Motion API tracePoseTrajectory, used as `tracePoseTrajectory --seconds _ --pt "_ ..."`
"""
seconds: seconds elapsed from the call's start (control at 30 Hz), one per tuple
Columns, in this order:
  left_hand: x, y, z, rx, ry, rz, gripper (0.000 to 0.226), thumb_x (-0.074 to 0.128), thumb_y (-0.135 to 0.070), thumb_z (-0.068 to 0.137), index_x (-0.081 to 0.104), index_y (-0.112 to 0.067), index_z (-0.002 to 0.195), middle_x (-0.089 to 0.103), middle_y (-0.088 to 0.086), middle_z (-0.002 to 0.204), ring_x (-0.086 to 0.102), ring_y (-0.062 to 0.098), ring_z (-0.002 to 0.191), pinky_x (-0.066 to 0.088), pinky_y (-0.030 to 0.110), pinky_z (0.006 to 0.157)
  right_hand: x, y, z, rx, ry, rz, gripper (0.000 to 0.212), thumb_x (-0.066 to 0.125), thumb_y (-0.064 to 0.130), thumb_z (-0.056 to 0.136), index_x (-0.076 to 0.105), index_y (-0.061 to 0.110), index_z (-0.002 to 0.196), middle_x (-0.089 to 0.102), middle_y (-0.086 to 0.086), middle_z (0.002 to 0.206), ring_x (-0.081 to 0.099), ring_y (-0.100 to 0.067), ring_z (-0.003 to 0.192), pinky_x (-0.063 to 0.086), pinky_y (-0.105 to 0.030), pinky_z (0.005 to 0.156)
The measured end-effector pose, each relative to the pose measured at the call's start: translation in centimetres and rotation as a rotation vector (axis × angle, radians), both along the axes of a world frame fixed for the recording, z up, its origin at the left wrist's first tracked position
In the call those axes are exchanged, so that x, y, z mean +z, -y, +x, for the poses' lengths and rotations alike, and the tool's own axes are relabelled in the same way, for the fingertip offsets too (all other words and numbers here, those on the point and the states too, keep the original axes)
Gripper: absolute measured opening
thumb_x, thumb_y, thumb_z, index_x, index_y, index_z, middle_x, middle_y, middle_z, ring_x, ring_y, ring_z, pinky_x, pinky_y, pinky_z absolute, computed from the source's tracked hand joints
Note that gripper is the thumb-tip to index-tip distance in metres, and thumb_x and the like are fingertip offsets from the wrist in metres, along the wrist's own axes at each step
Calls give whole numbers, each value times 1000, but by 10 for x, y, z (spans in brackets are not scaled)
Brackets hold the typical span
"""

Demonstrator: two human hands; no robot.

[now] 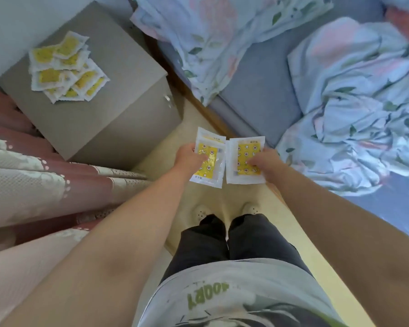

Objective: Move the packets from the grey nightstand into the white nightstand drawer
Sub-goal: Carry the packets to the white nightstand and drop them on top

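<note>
Bright, even daylight; soft shadows; wide-angle bending at edges; slight overall blur.

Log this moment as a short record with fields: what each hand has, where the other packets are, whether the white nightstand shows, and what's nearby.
left hand: grips the left packet at its side, thumb on top
right hand: grips the right packet the same way
held packets: side by side above the floor, inner edges almost meeting
packet pile: lies overlapping on the grey nightstand
white nightstand: not in view
nearby: curtain on the left, bedding on the right
</note>
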State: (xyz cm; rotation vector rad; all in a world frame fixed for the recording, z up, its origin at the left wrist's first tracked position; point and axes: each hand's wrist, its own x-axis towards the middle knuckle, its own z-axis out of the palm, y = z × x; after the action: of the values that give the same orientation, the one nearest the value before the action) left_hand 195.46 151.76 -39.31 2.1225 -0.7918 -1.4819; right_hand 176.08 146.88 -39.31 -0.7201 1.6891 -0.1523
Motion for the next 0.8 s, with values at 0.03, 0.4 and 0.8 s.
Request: tracePoseTrajectory --seconds 0.03,0.4,0.8 --pt "1 -4 -19 -63 10 2 14 65 -5 85 66 -16 92 64 0 84 58 14 67 46 21 56 -2 -13 -20 -50 -2 2 23 56 -9 83 57 8 98 64 -15 109 62 -33 101 52 -46 89" --pt "5 -74 -283 -649 16 -11 12 61 -5 82 64 -17 83 64 0 78 61 16 69 49 25 60 -4 -193 -273 -524 -198 -42 22 52 -4 83 56 4 103 60 -12 98 62 -30 94 53 -40 83" --pt "26 -260 -640 -1328 20 -150 14 54 -6 77 63 -16 80 61 0 74 57 23 70 44 29 65 23 -484 -537 -1091 -352 -85 23 47 -3 80 57 7 98 61 -7 90 59 -26 83 51 -32 70"
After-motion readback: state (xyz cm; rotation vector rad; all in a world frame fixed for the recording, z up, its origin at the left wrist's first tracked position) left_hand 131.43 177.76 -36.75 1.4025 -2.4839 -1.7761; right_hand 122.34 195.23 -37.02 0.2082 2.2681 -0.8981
